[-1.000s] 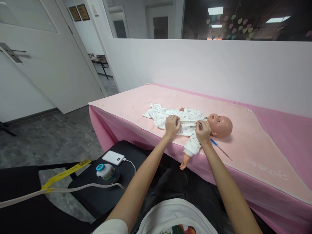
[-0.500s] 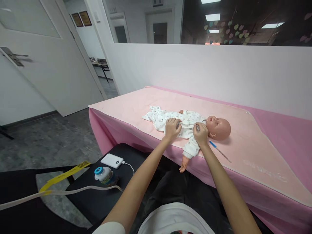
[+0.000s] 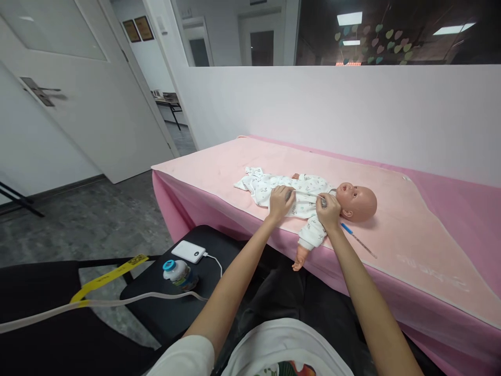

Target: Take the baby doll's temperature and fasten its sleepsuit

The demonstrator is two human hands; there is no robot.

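Observation:
A baby doll (image 3: 358, 203) lies on its back, head to the right, in a white patterned romper (image 3: 260, 187). My left hand (image 3: 280, 203) is closed on the romper's front edge around the doll's middle. Higher on the chest, near the doll's neck, my right hand (image 3: 329, 210) pinches the same edge. Between both hands the fabric edge runs in a nearly straight line. One doll arm (image 3: 300, 257) hangs past the table edge, below my right wrist. Beside the doll's head rests a thin clear stick with a blue end (image 3: 346, 228). My fingertips are partly hidden.
A pale pink mat (image 3: 410, 250) covers the table over a darker pink cloth (image 3: 172, 203). At the left, a black chair (image 3: 156, 318) holds a white power bank (image 3: 188, 251) with a cable and a blue-capped bottle (image 3: 180, 274). A white wall (image 3: 332, 115) stands behind.
My view has shifted slightly, so everything sits a little farther right in it. Both hands still grip the romper, and the edge between them looks straighter.

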